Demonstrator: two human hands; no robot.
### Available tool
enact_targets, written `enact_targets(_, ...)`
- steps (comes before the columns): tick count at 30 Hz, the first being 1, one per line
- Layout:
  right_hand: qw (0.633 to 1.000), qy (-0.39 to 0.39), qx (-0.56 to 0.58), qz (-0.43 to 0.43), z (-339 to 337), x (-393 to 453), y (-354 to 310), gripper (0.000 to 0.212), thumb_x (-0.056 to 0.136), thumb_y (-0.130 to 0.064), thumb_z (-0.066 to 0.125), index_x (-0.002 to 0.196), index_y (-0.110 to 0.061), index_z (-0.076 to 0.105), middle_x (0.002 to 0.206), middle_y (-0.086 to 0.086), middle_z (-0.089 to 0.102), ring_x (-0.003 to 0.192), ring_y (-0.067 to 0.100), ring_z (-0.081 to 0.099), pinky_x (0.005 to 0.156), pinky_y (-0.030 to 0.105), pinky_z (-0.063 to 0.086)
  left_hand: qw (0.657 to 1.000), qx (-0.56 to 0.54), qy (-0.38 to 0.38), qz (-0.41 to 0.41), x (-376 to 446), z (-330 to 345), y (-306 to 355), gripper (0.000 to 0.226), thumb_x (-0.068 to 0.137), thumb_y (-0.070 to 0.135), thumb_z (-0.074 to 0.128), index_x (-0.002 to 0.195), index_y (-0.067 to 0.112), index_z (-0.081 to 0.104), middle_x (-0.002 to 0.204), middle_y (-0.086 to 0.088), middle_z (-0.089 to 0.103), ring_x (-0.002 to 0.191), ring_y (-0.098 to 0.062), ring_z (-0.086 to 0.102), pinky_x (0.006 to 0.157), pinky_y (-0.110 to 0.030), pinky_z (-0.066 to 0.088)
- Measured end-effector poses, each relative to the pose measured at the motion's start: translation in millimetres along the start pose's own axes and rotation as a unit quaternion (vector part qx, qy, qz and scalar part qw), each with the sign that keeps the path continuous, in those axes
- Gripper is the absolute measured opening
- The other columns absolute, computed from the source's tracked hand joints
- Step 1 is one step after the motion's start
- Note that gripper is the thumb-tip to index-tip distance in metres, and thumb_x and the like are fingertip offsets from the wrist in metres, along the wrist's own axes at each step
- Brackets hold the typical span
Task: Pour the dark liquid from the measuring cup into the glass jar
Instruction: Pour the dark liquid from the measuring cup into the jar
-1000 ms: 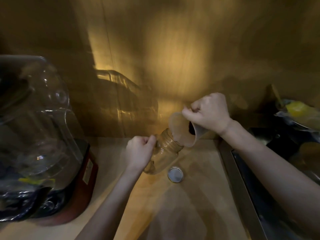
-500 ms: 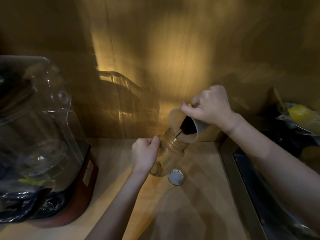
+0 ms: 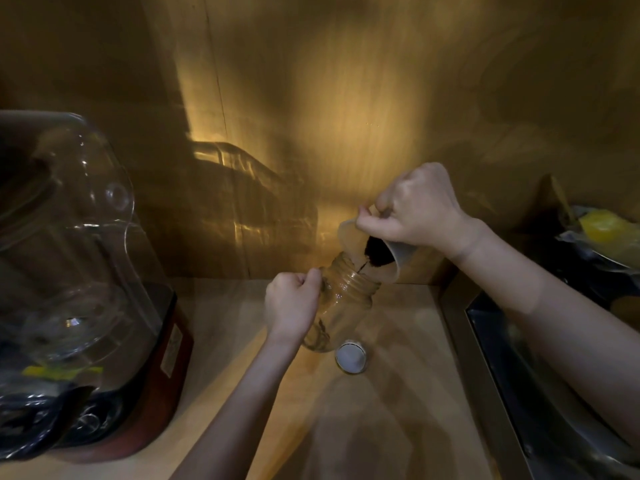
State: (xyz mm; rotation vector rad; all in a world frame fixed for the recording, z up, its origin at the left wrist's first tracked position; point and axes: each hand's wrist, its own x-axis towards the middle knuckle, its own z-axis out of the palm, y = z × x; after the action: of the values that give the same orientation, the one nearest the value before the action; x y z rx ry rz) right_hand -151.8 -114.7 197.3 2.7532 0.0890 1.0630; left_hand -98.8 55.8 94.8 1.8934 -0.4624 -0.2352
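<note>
A clear glass jar (image 3: 343,299) with a threaded neck leans to the right on the wooden counter (image 3: 398,410). My left hand (image 3: 292,306) grips its left side. My right hand (image 3: 414,209) holds a pale translucent measuring cup (image 3: 381,258) tipped steeply, its lip over the jar's mouth. Dark liquid (image 3: 374,249) pools at the cup's low side, and a thin dark stream runs from it into the jar. A little dark liquid shows low inside the jar.
The jar's round lid (image 3: 350,356) lies on the counter just right of the jar's base. A big clear-topped appliance on a red base (image 3: 69,271) fills the left side. A sink (image 3: 540,393) lies at the right, with dishes and something yellow (image 3: 602,230) behind it.
My right hand has raised and tipped the cup further. The dark liquid slid to the lip and now streams into the jar. My left hand stays on the jar.
</note>
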Motion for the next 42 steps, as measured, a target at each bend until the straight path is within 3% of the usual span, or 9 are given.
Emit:
enact_targets(22,0.999,-0.006,-0.005,-0.044,-10,13,4,0.054,0.077,-0.03,0.047,0.028,-0.009,0.052,0.023,0.004,0.039,0.023,0.023,0.041,0.039,0.019,0.022,0.999,-0.042,-0.012,-0.032,4,4,7,0.036,0.082,0.025,0.049,0.051,0.008,0.05,0.053,-0.012,0.037,0.051,-0.024,0.035,0.055,-0.035,0.031)
enact_targets(28,0.998,-0.008,0.003,-0.054,-12,16,3,0.054,0.078,-0.03,0.047,0.029,-0.008,0.053,0.023,0.004,0.041,0.024,0.023,0.042,0.035,0.023,0.028,0.998,-0.053,-0.014,-0.042,5,6,9,0.038,0.082,0.026,0.05,0.048,0.008,0.048,0.05,-0.011,0.038,0.049,-0.022,0.035,0.056,-0.035,0.031)
enact_targets(32,0.998,-0.003,0.004,-0.063,-13,17,3,0.054,0.078,-0.03,0.048,0.029,-0.008,0.052,0.023,0.004,0.039,0.024,0.023,0.04,0.037,0.021,0.023,0.996,-0.068,-0.018,-0.046,5,6,9,0.035,0.082,0.026,0.05,0.053,0.007,0.052,0.053,-0.013,0.038,0.053,-0.025,0.036,0.056,-0.035,0.031)
enact_targets(42,0.996,-0.008,0.01,-0.085,-16,14,2,0.051,0.079,-0.03,0.05,0.033,-0.009,0.059,0.025,0.003,0.045,0.026,0.021,0.045,0.033,0.023,0.033,0.997,-0.068,-0.023,-0.039,5,4,12,0.036,0.082,0.025,0.05,0.052,0.007,0.049,0.055,-0.012,0.038,0.051,-0.023,0.034,0.054,-0.032,0.029)
